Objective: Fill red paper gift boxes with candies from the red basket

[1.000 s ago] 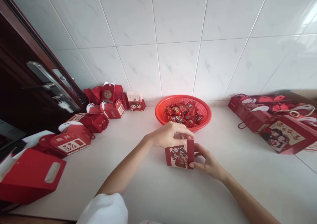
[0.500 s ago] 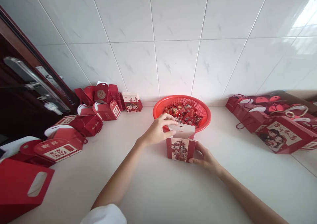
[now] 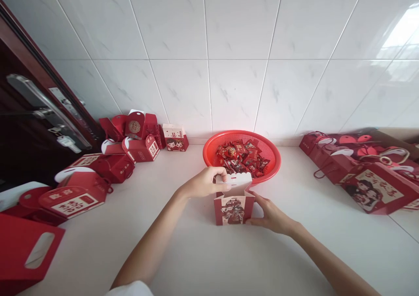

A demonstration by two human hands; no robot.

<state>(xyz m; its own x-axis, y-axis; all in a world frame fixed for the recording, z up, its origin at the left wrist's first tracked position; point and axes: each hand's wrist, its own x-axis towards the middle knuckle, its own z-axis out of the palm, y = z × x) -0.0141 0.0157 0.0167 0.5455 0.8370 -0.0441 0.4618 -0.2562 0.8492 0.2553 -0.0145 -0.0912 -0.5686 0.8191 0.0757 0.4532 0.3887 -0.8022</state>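
Note:
A red and cream gift box (image 3: 233,210) with a printed couple on its front stands upright on the white counter (image 3: 183,235). Its top is open, and a white scalloped flap rises at the back. My left hand (image 3: 203,182) pinches the left end of this flap between thumb and curled fingers. On the other side, my right hand (image 3: 270,215) grips the box's lower right wall, its thumb at the front corner and its fingers partly hidden behind. Just behind the box sits a red plastic basket (image 3: 276,168) holding several red-wrapped candies (image 3: 241,155).
Several red gift boxes (image 3: 73,198) line the left side, beside a dark door (image 3: 19,152) with keys in its lock. One small box (image 3: 175,138) stands against the tiled wall (image 3: 235,95). More handled boxes (image 3: 376,184) are grouped at the right.
My left hand has come lower, its fingers closing onto the flap from a more spread pose. The box sits slightly nearer and further left, with my right hand still on it.

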